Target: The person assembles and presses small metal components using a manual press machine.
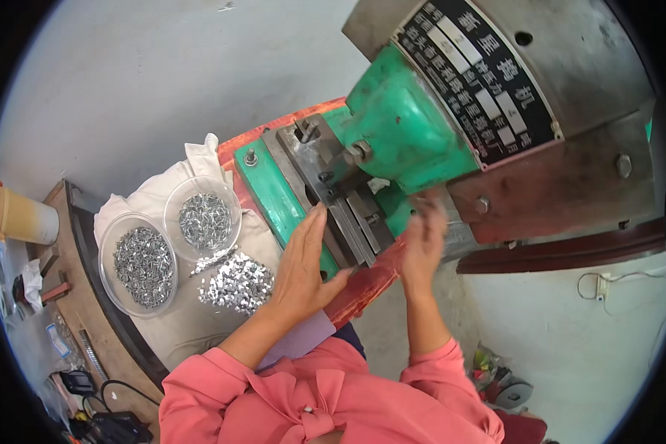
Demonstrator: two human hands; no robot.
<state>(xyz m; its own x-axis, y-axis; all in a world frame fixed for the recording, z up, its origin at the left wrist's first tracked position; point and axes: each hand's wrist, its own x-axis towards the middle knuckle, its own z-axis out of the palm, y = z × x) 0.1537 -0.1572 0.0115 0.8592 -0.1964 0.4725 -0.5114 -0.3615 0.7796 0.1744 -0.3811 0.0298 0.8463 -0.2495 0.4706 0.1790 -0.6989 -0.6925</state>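
A green bench press point(411, 122) stands in front of me, with a dark steel die block point(296, 152) bolted to its green base. My left hand point(302, 270) reaches to the near side of the die, its fingers straight and thumb spread apart. Its fingertips are beside the steel guide rails point(354, 229); no part shows in it. My right hand point(424, 240) is raised at the press's right side, smeared by motion, so its grip is unclear. Left of my left hand lies a loose pile of small shiny metal pieces point(237, 283) on a pale cloth point(192, 333).
Two clear round tubs, the nearer tub point(102, 255) and the farther tub point(238, 214), hold many small metal parts. A wooden bench point(89, 296) at the left carries tools and a yellowish cup point(26, 214). A worn red edge point(366, 292) runs before me.
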